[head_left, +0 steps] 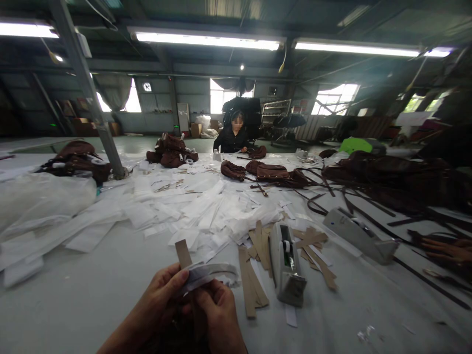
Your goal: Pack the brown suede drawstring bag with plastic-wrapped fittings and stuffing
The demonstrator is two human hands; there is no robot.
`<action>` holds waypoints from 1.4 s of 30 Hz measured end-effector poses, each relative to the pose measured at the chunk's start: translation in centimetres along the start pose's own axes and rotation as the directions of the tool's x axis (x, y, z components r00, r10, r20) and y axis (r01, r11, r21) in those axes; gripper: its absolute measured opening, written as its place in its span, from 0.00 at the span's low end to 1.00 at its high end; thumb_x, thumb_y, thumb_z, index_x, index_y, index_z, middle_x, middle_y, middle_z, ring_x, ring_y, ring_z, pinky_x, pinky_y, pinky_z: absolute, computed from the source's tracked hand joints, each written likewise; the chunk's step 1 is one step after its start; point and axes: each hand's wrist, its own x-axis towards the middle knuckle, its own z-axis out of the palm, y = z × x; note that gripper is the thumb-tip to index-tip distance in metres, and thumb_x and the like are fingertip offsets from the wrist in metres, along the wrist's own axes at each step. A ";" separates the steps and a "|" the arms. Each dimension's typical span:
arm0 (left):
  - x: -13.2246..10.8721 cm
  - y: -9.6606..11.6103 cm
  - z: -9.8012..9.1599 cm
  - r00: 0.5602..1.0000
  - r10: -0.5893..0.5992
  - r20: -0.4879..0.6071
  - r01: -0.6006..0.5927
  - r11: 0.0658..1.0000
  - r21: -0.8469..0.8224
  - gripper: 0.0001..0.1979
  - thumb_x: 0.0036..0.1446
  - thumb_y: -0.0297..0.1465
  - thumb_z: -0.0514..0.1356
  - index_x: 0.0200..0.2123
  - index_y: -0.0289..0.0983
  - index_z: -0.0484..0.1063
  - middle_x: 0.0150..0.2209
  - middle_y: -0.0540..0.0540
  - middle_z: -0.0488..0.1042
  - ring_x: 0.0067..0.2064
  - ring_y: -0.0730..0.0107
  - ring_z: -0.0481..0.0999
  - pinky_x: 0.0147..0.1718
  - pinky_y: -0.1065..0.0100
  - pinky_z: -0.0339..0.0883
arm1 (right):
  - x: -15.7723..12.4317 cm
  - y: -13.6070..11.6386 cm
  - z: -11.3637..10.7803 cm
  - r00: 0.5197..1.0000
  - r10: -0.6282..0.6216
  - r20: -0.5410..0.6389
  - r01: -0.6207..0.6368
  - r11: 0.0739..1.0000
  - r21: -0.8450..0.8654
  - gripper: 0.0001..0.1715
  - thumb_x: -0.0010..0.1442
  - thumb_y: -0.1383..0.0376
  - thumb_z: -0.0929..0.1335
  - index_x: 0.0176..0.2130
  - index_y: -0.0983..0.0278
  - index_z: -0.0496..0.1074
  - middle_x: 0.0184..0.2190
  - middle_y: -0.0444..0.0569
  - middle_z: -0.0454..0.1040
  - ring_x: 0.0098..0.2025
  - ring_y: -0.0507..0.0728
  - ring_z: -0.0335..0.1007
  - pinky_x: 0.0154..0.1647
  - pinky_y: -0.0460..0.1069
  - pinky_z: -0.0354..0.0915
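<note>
Low in the middle of the view, my left hand (162,302) and my right hand (217,312) are closed together on one small bundle. It is a brown cardboard strip (183,253) that sticks up, wrapped with white paper (210,273) that curls off to the right. My left thumb presses on the paper, and my right fingers pinch it from below. Something dark hangs beneath both hands, but I cannot make it out. Just right of my hands stands a grey tape dispenser (285,263) among loose cardboard strips (250,287).
White paper slips (191,206) cover the middle of the big grey table (73,295). Brown bags (271,173) and straps lie at the back and right. A second tape dispenser (359,235) sits to the right. A person (232,135) sits across the table. A metal post (92,93) stands at left.
</note>
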 end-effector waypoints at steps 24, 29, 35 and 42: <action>0.2 0.1 -0.8 0.990 -0.120 0.073 0.118 0.992 0.040 0.16 0.55 0.43 0.62 0.31 0.33 0.74 0.18 0.55 0.64 0.15 0.84 0.52 0.11 0.79 0.42 | -2.1 -2.7 -3.3 0.536 -0.682 0.497 0.715 0.054 -0.697 0.10 0.64 0.67 0.63 0.40 0.61 0.74 0.35 0.50 0.72 0.37 0.55 0.68 0.38 0.49 0.67; 0.4 3.3 0.3 0.948 -0.106 0.301 0.018 0.960 0.280 0.17 0.54 0.43 0.62 0.33 0.32 0.77 0.24 0.51 0.67 0.25 0.75 0.60 0.23 0.75 0.53 | -1.8 -5.8 -2.4 0.702 -0.615 0.359 0.615 0.269 -0.741 0.10 0.60 0.70 0.67 0.35 0.59 0.78 0.40 0.50 0.75 0.41 0.57 0.70 0.41 0.49 0.67; 0.1 5.5 1.7 0.861 -0.177 0.478 -0.048 0.905 0.422 0.16 0.55 0.41 0.61 0.36 0.34 0.78 0.27 0.51 0.64 0.29 0.71 0.58 0.28 0.72 0.52 | -1.3 -7.2 -2.3 0.986 -0.109 0.130 0.165 0.797 -0.581 0.02 0.49 0.68 0.73 0.27 0.63 0.80 0.31 0.46 0.77 0.34 0.56 0.71 0.34 0.46 0.65; -0.8 3.7 2.2 0.901 -0.166 0.402 0.020 0.939 0.344 0.17 0.55 0.41 0.59 0.37 0.34 0.78 0.28 0.50 0.68 0.29 0.71 0.61 0.27 0.73 0.55 | -0.5 -6.4 -3.9 0.971 0.180 0.155 -0.108 0.916 -0.387 0.15 0.46 0.58 0.76 0.29 0.69 0.79 0.23 0.45 0.74 0.25 0.49 0.64 0.24 0.43 0.56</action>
